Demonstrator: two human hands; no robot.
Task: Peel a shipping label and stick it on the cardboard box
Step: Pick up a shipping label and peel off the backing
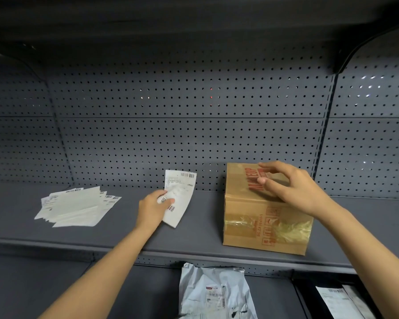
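Note:
A brown cardboard box with red print and clear tape stands on the grey shelf, right of centre. My right hand hovers over its top with fingers spread, holding nothing; whether it touches the box is unclear. My left hand pinches a white shipping label with barcodes, held upright just left of the box. I cannot tell whether the label's backing is on.
A loose pile of white label sheets lies at the shelf's left. A perforated grey back panel rises behind. On the lower shelf lie a grey plastic mailer and a black tray holding labels.

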